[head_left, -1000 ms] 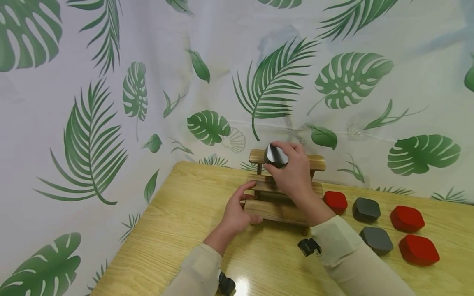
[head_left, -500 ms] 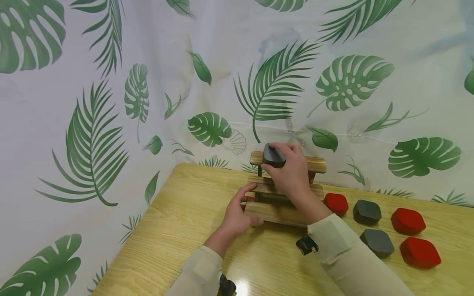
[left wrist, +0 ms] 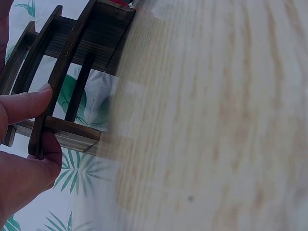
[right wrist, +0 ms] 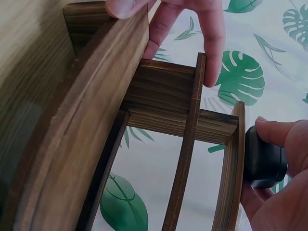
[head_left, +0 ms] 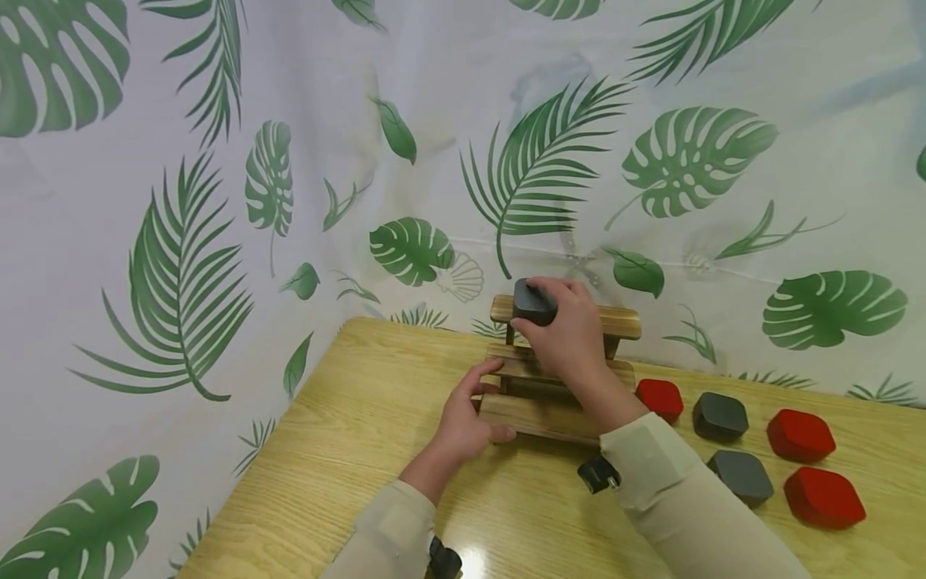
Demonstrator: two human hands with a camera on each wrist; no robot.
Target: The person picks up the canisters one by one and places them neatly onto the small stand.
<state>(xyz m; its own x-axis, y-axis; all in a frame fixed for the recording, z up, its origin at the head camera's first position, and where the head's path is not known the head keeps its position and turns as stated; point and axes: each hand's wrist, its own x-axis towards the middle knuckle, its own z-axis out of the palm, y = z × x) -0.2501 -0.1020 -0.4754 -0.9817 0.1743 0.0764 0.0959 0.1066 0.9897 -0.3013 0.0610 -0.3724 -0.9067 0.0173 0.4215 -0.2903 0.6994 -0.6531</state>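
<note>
A dark grey box with rounded corners (head_left: 532, 302) is at the left end of the top shelf of a three-tier wooden stand (head_left: 538, 414). My right hand (head_left: 571, 334) grips it between thumb and fingers. In the right wrist view the box (right wrist: 263, 159) sits right against the shelf's surface, with a thin seam round its side. My left hand (head_left: 463, 414) holds the stand's left end, thumb at the bottom shelf and fingers reaching to the middle one. The left wrist view shows that thumb and fingers around the edge of the stand (left wrist: 67, 57).
Right of the stand, red rounded boxes (head_left: 825, 497) and dark grey ones (head_left: 741, 478) lie in two rows on the wooden table (head_left: 347, 450). Behind it hangs a white cloth with green leaves (head_left: 434, 161). Both wrists wear small black cameras (head_left: 597, 474).
The grey box in my right hand has tipped from a slant with a shiny top to lying flatter on the top shelf. My left hand keeps its hold on the stand.
</note>
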